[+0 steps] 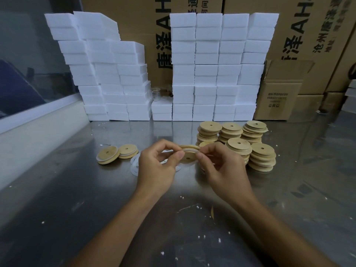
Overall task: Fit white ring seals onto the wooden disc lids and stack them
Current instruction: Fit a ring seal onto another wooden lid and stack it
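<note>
- My left hand is raised above the steel table, back of the hand toward me, fingers curled; thumb and forefinger pinch the left edge of a wooden disc lid.
- My right hand mirrors it, fingers curled, thumb and forefinger pinching the lid's right edge.
- The lid is held between both hands, tilted so its face with the centre hole points toward me, clear of the table.
- A white ring seal lies along the lid's upper rim between my fingertips; I cannot tell how far round it is seated, as my thumbs cover both sides.
- Both forearms enter from the bottom edge and converge on the lid.
- Loose seals lie flat on the table below and just left of the held lid; my left hand hides most of them, so the count is unclear.
- Left of the held lid, two lids on the table touch or overlap; the nearer one leans, showing its underside.
- Right of and behind the held lid stand the stacks of lids; my right hand hides the base of the nearest.
- Behind the held lid, at the table's back edge, rise white foam blocks; cardboard cartons behind them are cut off at the top, their print only partly legible.
- White crumbs dot the table nearer to me than the held lid.
</note>
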A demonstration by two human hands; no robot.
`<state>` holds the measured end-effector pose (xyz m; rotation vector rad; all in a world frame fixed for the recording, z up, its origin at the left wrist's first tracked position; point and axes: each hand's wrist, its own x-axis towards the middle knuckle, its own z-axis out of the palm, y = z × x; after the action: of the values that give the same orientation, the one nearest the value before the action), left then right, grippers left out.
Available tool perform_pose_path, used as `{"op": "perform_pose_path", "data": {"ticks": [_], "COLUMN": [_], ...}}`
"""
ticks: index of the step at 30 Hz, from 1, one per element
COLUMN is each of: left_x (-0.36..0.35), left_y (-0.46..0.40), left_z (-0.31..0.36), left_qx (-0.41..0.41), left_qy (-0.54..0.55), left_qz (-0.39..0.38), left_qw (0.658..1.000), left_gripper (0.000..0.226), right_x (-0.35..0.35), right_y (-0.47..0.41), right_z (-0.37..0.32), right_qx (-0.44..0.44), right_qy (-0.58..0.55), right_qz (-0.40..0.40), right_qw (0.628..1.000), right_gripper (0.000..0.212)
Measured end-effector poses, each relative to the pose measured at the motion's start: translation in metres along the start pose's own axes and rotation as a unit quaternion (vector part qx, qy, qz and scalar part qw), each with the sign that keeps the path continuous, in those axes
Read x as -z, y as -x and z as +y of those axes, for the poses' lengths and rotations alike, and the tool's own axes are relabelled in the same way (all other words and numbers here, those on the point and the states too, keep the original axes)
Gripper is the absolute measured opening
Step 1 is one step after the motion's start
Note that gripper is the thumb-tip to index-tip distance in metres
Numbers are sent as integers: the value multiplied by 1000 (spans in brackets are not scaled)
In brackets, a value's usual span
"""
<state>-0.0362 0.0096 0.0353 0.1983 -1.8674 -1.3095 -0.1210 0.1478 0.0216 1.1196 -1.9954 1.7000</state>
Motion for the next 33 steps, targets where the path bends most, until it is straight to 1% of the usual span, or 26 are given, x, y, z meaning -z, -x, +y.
{"op": "perform_pose_path", "data": {"ticks": [2,4,7,12,15,17,19,21,23,25,27,29,33], "left_x": [0,-1,-2,-2,-3,-4,-4,-3,-4,-5,-6,-5,-2], "left_y": [-1,-1,-1,-3,-1,0,1,1,2,4,5,4,2], "left_z": [0,0,0,-1,-2,-2,-2,-3,-2,-1,0,-1,0], "left_qx": [3,12,42,121,146,149,120,47,-24,-62,-64,-60,-61], "left_qy": [6,24,57,141,169,177,137,49,-14,-43,-44,-40,-39], "left_qz": [1,5,8,29,21,11,-2,-16,-29,-37,-42,-41,-42], "left_qw": [1000,1000,997,982,975,973,983,998,999,996,996,997,996], "left_gripper": [19,18,16,27,30,26,20,16,15,20,27,29,21], "right_x": [0,1,3,4,3,2,2,2,2,2,2,2,1], "right_y": [-1,-3,-4,-3,-2,-1,1,3,3,2,1,1,1], "right_z": [1,3,2,-1,0,2,2,1,-1,-3,-4,-4,-3], "right_qx": [-15,-29,-39,-31,-41,-33,-3,35,75,106,119,112,69], "right_qy": [-16,-27,-34,-62,-76,-59,-4,47,71,92,107,104,68], "right_qz": [-3,1,-3,-7,0,9,11,5,6,13,23,29,39], "right_qw": [1000,999,999,998,996,998,1000,998,995,990,987,988,995], "right_gripper": [5,12,19,9,8,6,3,2,3,4,6,7,11]}}
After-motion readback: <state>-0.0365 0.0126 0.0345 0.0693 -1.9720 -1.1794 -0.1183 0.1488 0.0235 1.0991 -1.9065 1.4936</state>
